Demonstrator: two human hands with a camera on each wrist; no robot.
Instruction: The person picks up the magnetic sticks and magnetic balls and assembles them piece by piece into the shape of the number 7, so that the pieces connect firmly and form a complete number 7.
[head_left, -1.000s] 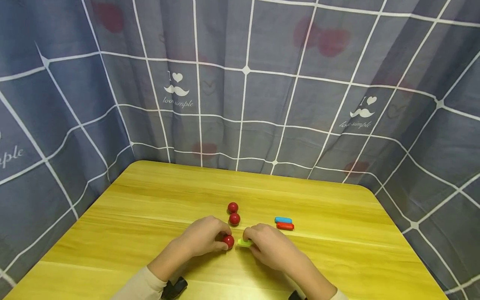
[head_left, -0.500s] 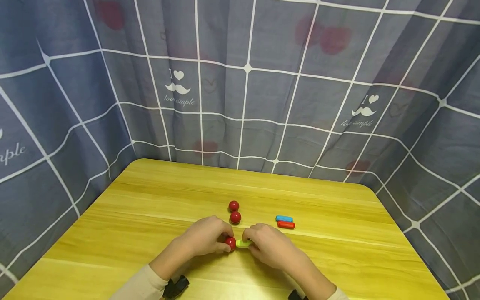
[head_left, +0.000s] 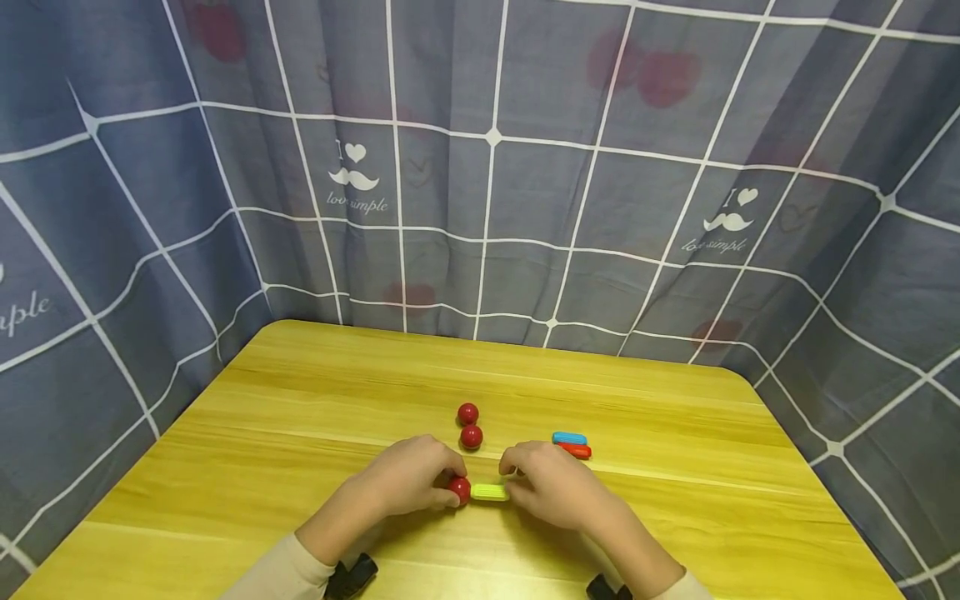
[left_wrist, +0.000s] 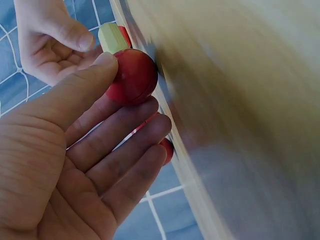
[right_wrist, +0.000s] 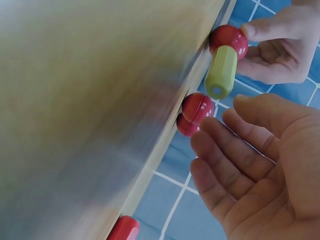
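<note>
My left hand (head_left: 408, 477) pinches a glossy red ball (head_left: 461, 491) between thumb and fingers, low over the table. A short ribbed yellow-green rod (head_left: 490, 492) lies end-on against that ball's right side. In the right wrist view, the rod's free end shows a small grey disc (right_wrist: 216, 90). Just right of the rod, my right hand (head_left: 555, 483) is loosely opened, with nothing between its fingers; its wrist view shows a gap between the fingertips and the rod. Behind the held ball, a red ball (head_left: 472, 437) touches another red ball (head_left: 468, 414).
A blue rod (head_left: 569, 438) and a red rod (head_left: 574, 451) lie side by side beyond my right hand. They rest on the yellow wood-grain table (head_left: 337, 367). A grey-blue curtain (head_left: 450, 192) with white grid lines surrounds the table's back and sides.
The red ball in my left hand moved right until it met the yellow-green rod. My right hand let go of the rod and drew back to the right.
</note>
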